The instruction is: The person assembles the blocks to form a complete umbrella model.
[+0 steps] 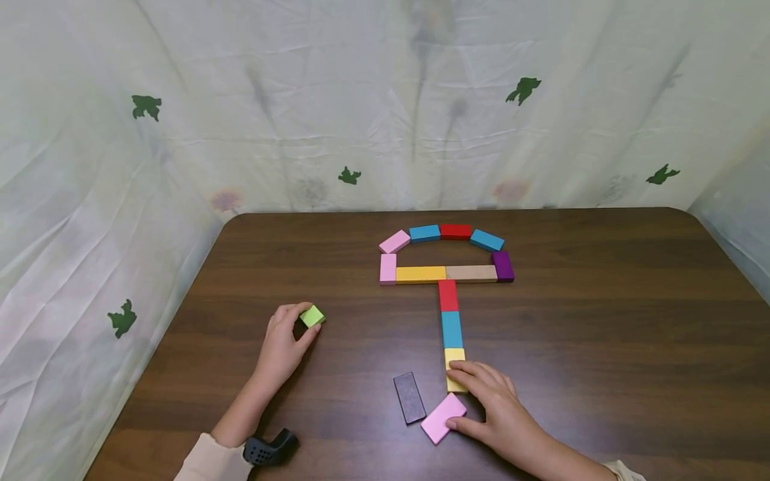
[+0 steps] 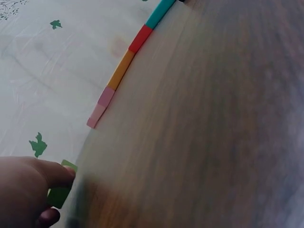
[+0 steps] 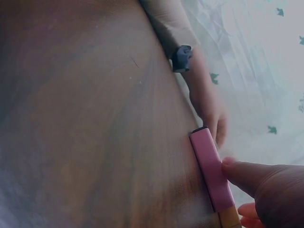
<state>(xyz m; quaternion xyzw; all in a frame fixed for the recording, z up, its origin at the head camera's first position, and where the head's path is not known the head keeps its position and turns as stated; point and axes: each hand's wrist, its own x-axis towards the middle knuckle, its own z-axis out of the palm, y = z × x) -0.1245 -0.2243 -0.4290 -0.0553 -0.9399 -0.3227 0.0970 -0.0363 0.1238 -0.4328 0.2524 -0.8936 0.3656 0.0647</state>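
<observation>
My left hand (image 1: 284, 344) pinches a small lime-green block (image 1: 313, 316) between thumb and fingers, left of the other blocks. In the left wrist view the same green block (image 2: 59, 196) is partly covered by the fingers. My right hand (image 1: 496, 407) touches two blocks: its fingers rest over a yellow block (image 1: 455, 383), and its thumb touches a slanted pink block (image 1: 440, 421). That thumb lies against the pink block (image 3: 212, 173) in the right wrist view too. A dark block (image 1: 410, 399) lies beside the pink one, close to its left corner.
Above the yellow block runs a column of a blue block (image 1: 452, 329) and a red block (image 1: 448, 295). It meets a yellow bar (image 1: 421, 274) and a tan bar (image 1: 472, 273), topped by an arch of pink, blue, red and purple blocks. Patterned cloth (image 1: 385, 100) hangs behind the brown table (image 1: 601, 334).
</observation>
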